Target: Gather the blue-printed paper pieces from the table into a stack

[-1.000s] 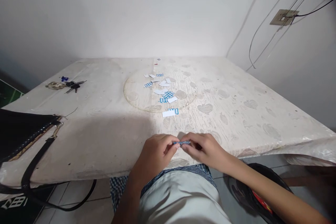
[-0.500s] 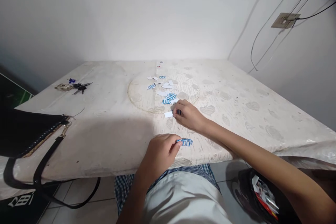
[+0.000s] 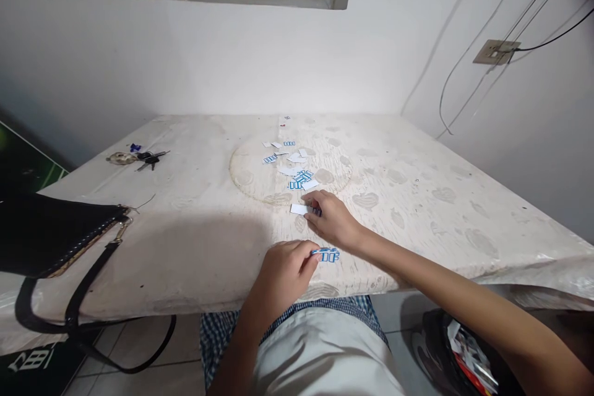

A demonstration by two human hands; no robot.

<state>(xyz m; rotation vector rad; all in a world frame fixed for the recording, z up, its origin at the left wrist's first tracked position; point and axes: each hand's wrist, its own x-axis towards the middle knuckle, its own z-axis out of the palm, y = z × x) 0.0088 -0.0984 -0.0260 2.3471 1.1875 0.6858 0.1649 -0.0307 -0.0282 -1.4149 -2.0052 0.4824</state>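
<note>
Fingers [image 3: 307, 247] of the left hand [image 3: 284, 267] are clamped on a small bundle of blue-printed strips [image 3: 328, 255], near the front edge of the desk [image 3: 427, 229]. Bundle pokes out to the right of the thumb and index tips, print visible. Can't tell if it touches the desk.

Right hand [image 3: 335, 218] is farther in, fingers curled at the right end of a white strip [image 3: 299, 209]. Strip's left part sticks out past the fingertips, lying on the desk. Another blue-printed strip [image 3: 317, 212] is partly hidden under the same fingers. Can't tell if they're pinched on either one or just touching.

Just beyond the right fingertips: a pile of blue-printed strips [image 3: 302, 177], with a white slip [image 3: 310, 185] at its near side. More pieces scattered behind: one printed strip [image 3: 289, 143] well back, another [image 3: 270, 159] to the left, plus white slips [image 3: 275, 145].

Keys [image 3: 149, 159] and black bag [image 3: 60, 229] sit on the left side, well apart from both hands.
</note>
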